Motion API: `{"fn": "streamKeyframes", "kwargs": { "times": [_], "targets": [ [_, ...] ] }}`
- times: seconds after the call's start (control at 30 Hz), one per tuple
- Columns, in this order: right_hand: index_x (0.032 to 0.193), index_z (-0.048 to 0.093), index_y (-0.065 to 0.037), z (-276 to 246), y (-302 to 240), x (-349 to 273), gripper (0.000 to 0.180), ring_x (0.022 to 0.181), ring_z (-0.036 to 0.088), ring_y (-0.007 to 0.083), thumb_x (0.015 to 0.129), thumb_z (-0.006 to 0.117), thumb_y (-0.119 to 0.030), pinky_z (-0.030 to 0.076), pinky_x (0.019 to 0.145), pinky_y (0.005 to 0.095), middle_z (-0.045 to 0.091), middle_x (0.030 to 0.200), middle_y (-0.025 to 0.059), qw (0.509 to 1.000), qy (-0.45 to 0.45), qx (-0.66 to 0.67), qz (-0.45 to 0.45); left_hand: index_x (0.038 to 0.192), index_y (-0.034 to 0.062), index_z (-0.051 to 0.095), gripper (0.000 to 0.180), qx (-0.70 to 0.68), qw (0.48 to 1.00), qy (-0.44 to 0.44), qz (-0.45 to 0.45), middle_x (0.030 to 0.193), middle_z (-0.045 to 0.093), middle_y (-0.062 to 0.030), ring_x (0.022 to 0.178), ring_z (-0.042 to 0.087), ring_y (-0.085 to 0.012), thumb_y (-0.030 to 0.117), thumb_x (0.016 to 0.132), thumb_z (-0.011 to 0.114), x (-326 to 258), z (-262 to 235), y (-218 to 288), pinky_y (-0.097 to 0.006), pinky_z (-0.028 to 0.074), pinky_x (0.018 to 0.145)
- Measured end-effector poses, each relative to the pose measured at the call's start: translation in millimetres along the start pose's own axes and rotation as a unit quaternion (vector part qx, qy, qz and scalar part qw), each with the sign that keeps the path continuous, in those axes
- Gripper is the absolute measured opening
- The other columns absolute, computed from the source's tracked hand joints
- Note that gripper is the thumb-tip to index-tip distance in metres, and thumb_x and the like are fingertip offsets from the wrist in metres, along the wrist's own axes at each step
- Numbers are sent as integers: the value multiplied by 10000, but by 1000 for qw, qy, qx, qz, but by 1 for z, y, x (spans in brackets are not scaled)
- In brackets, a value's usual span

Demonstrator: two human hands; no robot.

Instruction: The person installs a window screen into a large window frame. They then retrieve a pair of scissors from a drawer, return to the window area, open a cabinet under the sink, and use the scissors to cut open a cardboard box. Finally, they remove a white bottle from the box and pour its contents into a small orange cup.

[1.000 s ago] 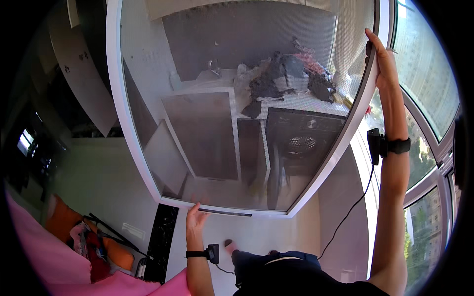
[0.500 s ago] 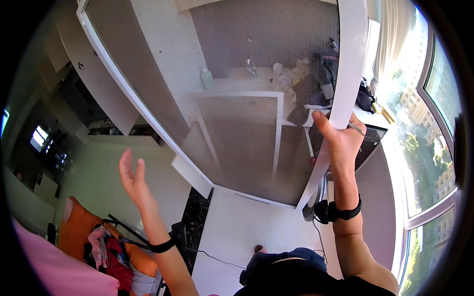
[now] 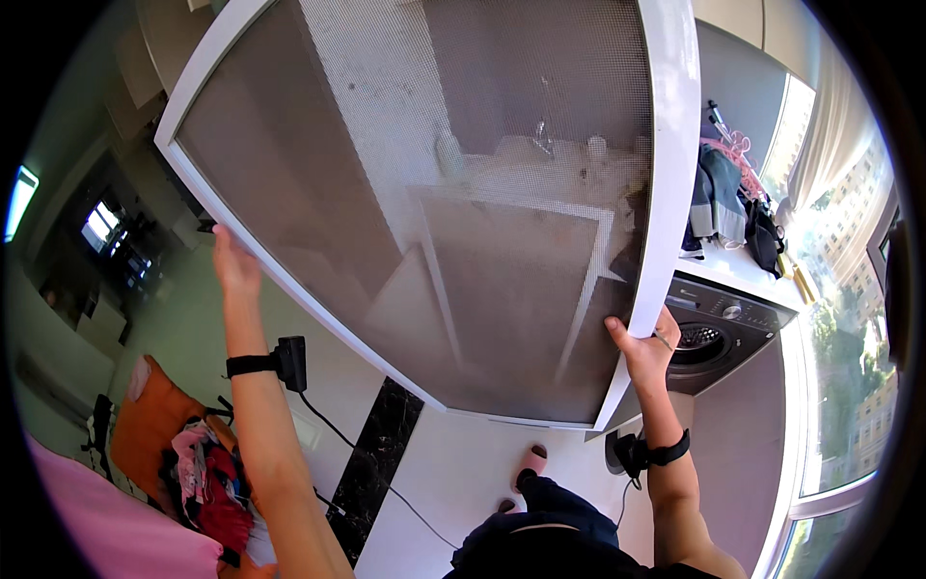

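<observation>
A large window screen (image 3: 318,193), grey mesh in a white frame, stands tilted in front of me. My right hand (image 3: 646,349) grips the lower part of its right frame bar, thumb on the near side and fingers around the outer edge. At the left frame bar, my left hand (image 3: 236,265) holds the outer edge, its fingers partly hidden by the frame. Seen dimly through the mesh are a faucet (image 3: 543,140), a pale bottle (image 3: 449,154) and a second white-framed panel (image 3: 516,203) behind.
A dark washing machine (image 3: 714,333) under a white counter stands at right, with clothes (image 3: 719,198) and pink hangers (image 3: 738,154) on top. Windows with a curtain (image 3: 820,135) are beyond. At lower left are an orange chair (image 3: 154,415) with clothes and a cable (image 3: 386,478) across the floor.
My left hand has gone from open in the air to the screen's left edge. The screen has shifted and tilted, its right bar lower, uncovering the washing machine.
</observation>
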State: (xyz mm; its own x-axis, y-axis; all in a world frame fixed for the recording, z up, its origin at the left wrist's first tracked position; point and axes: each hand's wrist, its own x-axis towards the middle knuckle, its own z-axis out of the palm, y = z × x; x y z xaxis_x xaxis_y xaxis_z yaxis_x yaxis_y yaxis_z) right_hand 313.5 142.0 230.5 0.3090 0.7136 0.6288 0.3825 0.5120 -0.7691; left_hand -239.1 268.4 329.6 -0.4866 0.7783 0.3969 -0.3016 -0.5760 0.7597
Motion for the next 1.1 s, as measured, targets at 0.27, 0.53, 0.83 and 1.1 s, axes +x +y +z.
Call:
{"fn": "streamKeyframes", "kwargs": {
  "times": [0.27,0.53,0.83,1.1],
  "targets": [
    [869,644,48,3,150,-10,351,653,575,194,668,825,-176,461,581,296,605,803,96,986,-62,-101,117,1214,53,496,386,-56,992,-62,-95,1183,558,-40,1158,468,-201,307,928,552,0,-20,-171,-387,319,1039],
    [998,617,30,14,271,-40,511,800,650,308,630,847,-239,508,724,358,656,905,158,947,-66,-177,259,1174,103,513,302,-4,985,-98,-142,1176,558,-17,1135,489,-185,280,933,552,-5,-15,-284,-377,355,996],
    [1124,549,14,45,359,-56,653,931,636,325,610,856,-248,497,794,383,649,1004,178,893,-41,-184,408,1225,71,478,336,53,966,-126,-219,1223,532,-46,1176,476,-191,256,948,525,22,-19,-369,-357,336,1043],
    [1162,541,-2,79,417,-73,681,960,617,336,582,858,-169,485,817,395,631,1052,176,862,-24,-154,482,1210,24,491,316,47,946,-168,-272,1173,552,-47,1131,496,-162,199,950,526,45,-36,-427,-318,370,1016]
  ]
}}
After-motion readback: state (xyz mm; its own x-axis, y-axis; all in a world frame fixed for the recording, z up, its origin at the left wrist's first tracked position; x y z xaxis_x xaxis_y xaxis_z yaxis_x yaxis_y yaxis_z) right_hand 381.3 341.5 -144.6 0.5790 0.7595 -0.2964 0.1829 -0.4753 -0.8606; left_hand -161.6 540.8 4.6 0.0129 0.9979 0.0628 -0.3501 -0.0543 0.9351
